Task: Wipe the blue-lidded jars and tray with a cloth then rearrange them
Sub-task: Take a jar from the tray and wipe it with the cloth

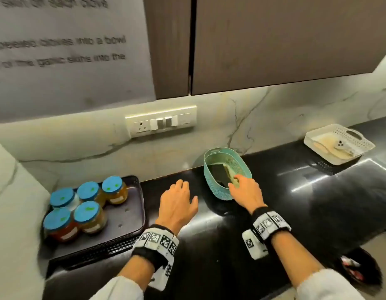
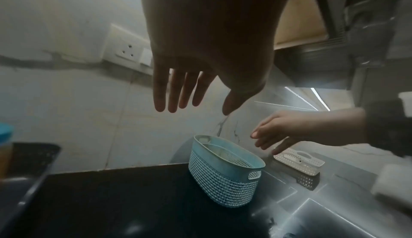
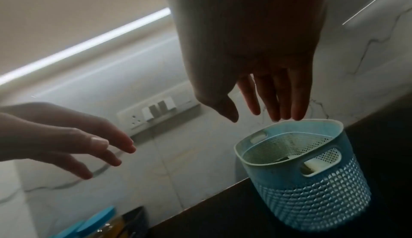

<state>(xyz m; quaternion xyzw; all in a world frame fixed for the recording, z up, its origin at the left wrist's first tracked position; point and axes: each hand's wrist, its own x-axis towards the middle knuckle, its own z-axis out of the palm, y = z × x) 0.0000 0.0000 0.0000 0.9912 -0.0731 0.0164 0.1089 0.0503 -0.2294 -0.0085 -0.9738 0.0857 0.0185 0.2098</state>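
Several blue-lidded jars (image 1: 86, 206) stand clustered at the left of a dark tray (image 1: 131, 215) on the black counter. A teal perforated basket (image 1: 211, 182) sits near the wall and holds a dark cloth (image 1: 219, 172) beside a pale one. My right hand (image 1: 245, 189) hovers over the basket's near rim with straight fingers, holding nothing; in the right wrist view the right hand (image 3: 267, 113) is just above the basket (image 3: 312, 180). My left hand (image 1: 179, 200) floats flat above the counter between tray and basket, fingers spread and empty. The left wrist view shows the same left hand (image 2: 185, 100).
A white perforated tray (image 1: 358, 146) with a pale cloth and a small object lies at the far right. A switch plate (image 1: 160, 121) is on the marble wall. Dark cabinets (image 1: 274, 40) hang overhead. The counter's front edge runs near my forearms.
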